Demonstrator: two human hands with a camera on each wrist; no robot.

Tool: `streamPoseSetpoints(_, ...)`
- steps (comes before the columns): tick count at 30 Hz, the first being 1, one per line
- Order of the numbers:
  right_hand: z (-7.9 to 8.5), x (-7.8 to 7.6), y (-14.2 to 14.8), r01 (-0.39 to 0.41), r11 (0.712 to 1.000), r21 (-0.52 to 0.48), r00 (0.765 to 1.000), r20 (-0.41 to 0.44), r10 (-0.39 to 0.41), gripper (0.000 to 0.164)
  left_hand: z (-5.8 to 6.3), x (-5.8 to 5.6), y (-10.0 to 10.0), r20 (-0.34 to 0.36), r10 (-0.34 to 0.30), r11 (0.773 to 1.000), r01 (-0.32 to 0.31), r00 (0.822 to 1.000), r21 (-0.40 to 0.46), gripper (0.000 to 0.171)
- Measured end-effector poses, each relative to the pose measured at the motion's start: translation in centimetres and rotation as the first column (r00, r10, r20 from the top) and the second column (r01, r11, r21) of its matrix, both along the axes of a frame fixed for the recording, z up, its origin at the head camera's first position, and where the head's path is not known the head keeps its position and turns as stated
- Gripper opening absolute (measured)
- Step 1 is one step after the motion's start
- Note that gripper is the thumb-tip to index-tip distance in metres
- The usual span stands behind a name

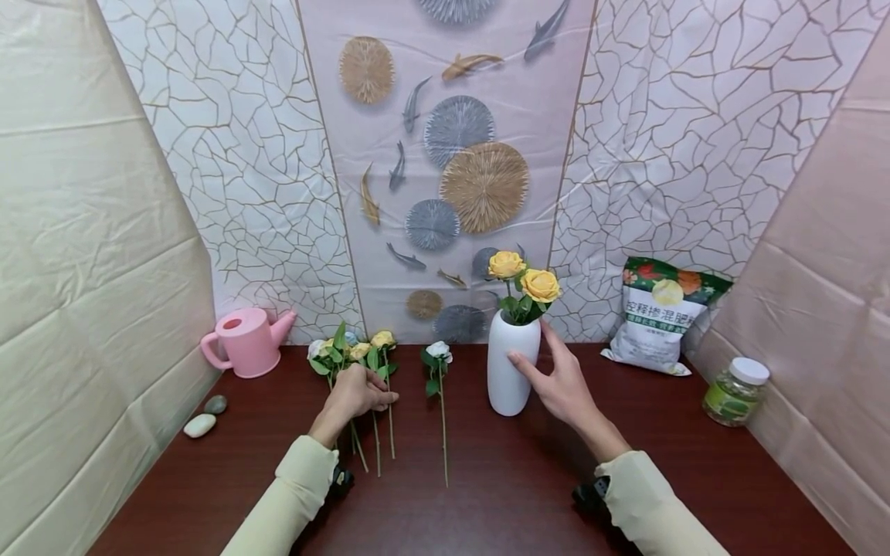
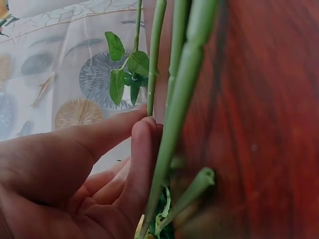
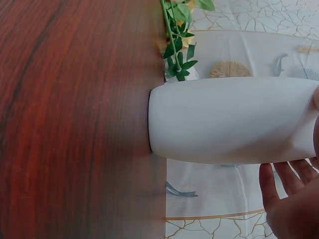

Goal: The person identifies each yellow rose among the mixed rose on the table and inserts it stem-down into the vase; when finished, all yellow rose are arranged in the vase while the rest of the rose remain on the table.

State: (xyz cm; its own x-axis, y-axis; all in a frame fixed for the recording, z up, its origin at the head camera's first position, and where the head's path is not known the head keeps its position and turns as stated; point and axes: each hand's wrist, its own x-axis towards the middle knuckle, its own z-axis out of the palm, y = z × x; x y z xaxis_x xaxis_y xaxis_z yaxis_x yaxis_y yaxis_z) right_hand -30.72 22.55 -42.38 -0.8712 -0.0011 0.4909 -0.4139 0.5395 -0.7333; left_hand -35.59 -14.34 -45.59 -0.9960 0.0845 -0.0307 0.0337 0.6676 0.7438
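Note:
My left hand (image 1: 356, 392) is over a bunch of artificial roses lying on the table at left of centre. In the left wrist view its thumb and forefinger pinch a thin green rose stem (image 2: 155, 55), while thicker stems (image 2: 182, 94) pass close in front. The bunch has yellow roses (image 1: 382, 339) and white ones among green leaves. My right hand (image 1: 566, 382) holds a white vase (image 1: 511, 371) from its right side, thumb on the front, fingers partly hidden behind. The vase stands upright on the table, with two yellow roses (image 1: 540, 286) in its mouth.
A single white rose (image 1: 439, 350) lies between the bunch and the vase. At the left are a pink watering can (image 1: 250, 344) and two stones (image 1: 200, 425). Rightward stand a fertilizer bag (image 1: 653, 316) and a white-lidded jar (image 1: 735, 394). Patterned cloth (image 1: 264, 154) backs the table.

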Motion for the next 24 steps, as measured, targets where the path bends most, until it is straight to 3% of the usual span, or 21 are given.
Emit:
streamPoseSetpoints(4,-0.03,-0.04,0.06,0.002,1.000,-0.008,1.000,0.003,-0.002,0.086,-0.03,0.03,0.07,0.010,-0.006,0.999,0.006,1.000,0.044,0.018)
streamPoseSetpoints(7,-0.06,-0.08,0.08,-0.001,1.000,-0.004,1.000,0.001,0.001,0.086,-0.04,0.03,0.10,0.037,-0.005,0.992,0.000,0.999,0.127,0.018)
streamPoseSetpoints(14,0.08,-0.09,0.06,-0.016,1.000,-0.011,1.000,-0.014,0.016,0.082,0.14,0.04,0.20,0.053,-0.047,0.952,0.029,0.998,0.304,0.020)
streamPoseSetpoints(24,-0.28,-0.07,0.28,-0.019,1.000,-0.014,1.000,-0.014,0.019,0.081,0.16,-0.01,0.67,0.067,-0.125,0.906,0.087,0.990,0.414,0.022)
